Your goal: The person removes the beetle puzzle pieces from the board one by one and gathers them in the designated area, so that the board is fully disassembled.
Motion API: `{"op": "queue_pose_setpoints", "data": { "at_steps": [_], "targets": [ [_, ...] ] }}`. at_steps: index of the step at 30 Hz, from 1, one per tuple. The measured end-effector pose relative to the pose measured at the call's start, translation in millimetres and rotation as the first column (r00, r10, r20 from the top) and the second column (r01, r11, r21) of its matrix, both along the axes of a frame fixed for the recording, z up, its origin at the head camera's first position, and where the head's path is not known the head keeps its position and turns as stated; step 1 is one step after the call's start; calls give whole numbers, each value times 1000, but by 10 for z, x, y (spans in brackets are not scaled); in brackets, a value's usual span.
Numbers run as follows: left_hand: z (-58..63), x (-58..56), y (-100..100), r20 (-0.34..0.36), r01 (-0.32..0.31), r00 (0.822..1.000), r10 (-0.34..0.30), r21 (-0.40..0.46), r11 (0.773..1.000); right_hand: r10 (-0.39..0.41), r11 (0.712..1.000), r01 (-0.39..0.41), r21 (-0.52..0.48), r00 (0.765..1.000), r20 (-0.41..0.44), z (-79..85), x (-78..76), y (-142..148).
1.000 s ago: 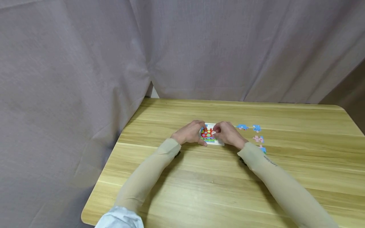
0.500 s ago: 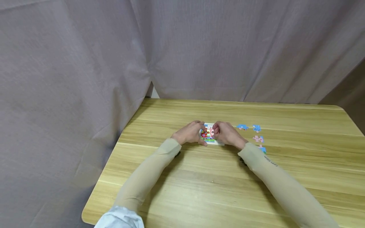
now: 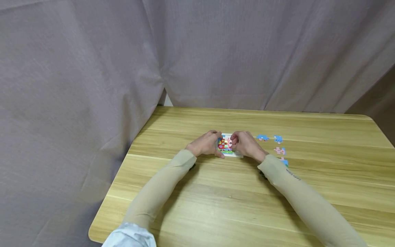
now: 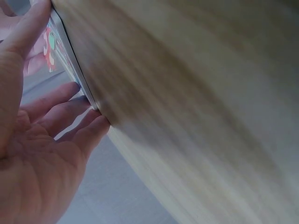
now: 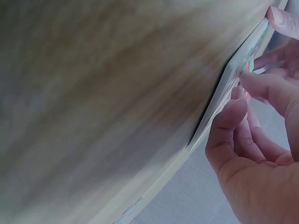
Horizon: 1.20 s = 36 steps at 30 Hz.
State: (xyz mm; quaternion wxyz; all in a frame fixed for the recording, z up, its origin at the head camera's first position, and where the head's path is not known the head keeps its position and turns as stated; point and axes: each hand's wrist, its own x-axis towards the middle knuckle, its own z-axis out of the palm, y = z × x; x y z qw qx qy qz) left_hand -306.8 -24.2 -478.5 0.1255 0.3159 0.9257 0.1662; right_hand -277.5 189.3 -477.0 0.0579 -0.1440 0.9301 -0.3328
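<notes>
A small white puzzle board (image 3: 237, 155) lies flat on the table, its left part filled with a picture of a red spotted body on green. My left hand (image 3: 206, 143) holds the board at its left side, thumb on the near edge and fingers at the far edge. Over the board's middle, my right hand (image 3: 247, 144) pinches a pink and red puzzle piece (image 3: 229, 142) between thumb and fingers. The left wrist view shows that puzzle piece (image 4: 50, 49) tilted over the board. Right-hand fingers cover the board's right part from above.
Several loose puzzle pieces lie right of the board: a blue one (image 3: 263, 137), another blue one (image 3: 278, 139), a pink one (image 3: 279, 150), and a blue-green one (image 3: 284, 161) partly behind the right sleeve (image 3: 296, 185). A grey curtain (image 3: 222, 55) hangs behind the wooden table (image 3: 216, 206).
The puzzle piece in my right hand has turned from its white side to show its pink face, over the board's middle. My left hand stays at the board.
</notes>
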Motion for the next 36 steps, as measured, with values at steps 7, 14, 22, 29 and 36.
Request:
{"op": "queue_pose_setpoints", "data": {
  "at_steps": [7, 14, 22, 29, 36],
  "targets": [
    [-2, 0, 18, -8, -15, 1000, 14, -21, 1000, 8, 1000, -8, -3, 1000, -9, 5, -3, 13],
    [9, -6, 53, -17, -11, 1000, 10, -46, 999, 17, 1000, -17, 6, 999, 27, 12, 11, 33],
    [39, 17, 92, 5, -47, 999, 48, -24, 999, 5, 1000, -5, 13, 1000, 20, 22, 22, 30],
    [18, -2, 81, -24, -24, 999, 23, -25, 999, -15, 1000, 15, -15, 1000, -2, 22, 45, 74],
    [11, -12, 40, -35, -8, 999, 7, -39, 999, -35, 999, 34, -34, 999, -10, 50, 100, 158]
  ]
}}
